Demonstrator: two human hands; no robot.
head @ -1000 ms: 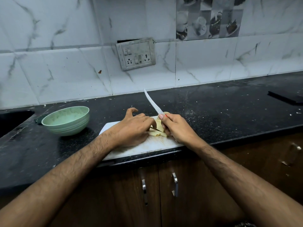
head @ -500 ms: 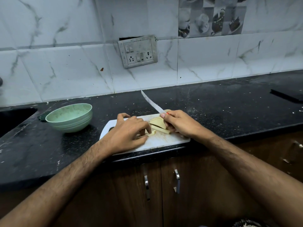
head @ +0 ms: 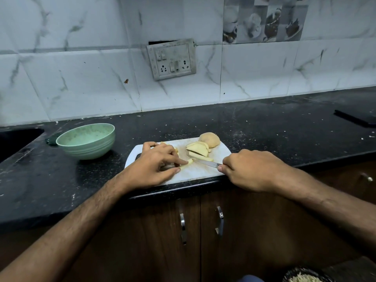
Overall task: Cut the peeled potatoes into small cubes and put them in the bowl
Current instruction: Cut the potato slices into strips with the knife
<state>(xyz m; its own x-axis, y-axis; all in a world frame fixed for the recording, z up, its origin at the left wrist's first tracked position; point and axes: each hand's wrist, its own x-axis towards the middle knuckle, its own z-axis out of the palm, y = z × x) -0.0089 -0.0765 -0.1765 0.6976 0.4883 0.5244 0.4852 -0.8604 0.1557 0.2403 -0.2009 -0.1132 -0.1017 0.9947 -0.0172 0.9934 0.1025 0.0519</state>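
Note:
A white cutting board (head: 200, 173) lies at the front edge of the black counter. On it sit a rounded potato piece (head: 210, 139) at the back and several pale slices (head: 198, 150) in front of it. My left hand (head: 155, 164) presses a thin potato strip (head: 186, 162) onto the board with thumb and forefinger. My right hand (head: 250, 169) grips a knife (head: 206, 163) by the handle, with the blade lying low and pointing left towards the strip. A pale green bowl (head: 86, 140) stands left of the board, and nothing shows inside it.
A dark sink (head: 14, 142) opens at the far left of the black counter (head: 264, 129). A flat black object (head: 356, 119) lies at the far right. The tiled wall carries a socket plate (head: 173, 59). Brown cabinet doors with metal handles (head: 183, 227) hang below.
The knife blade dropped from pointing up and back to lying low across the board. My right hand pulled back to the right, uncovering the slices and the rounded piece. My left hand now pins one strip.

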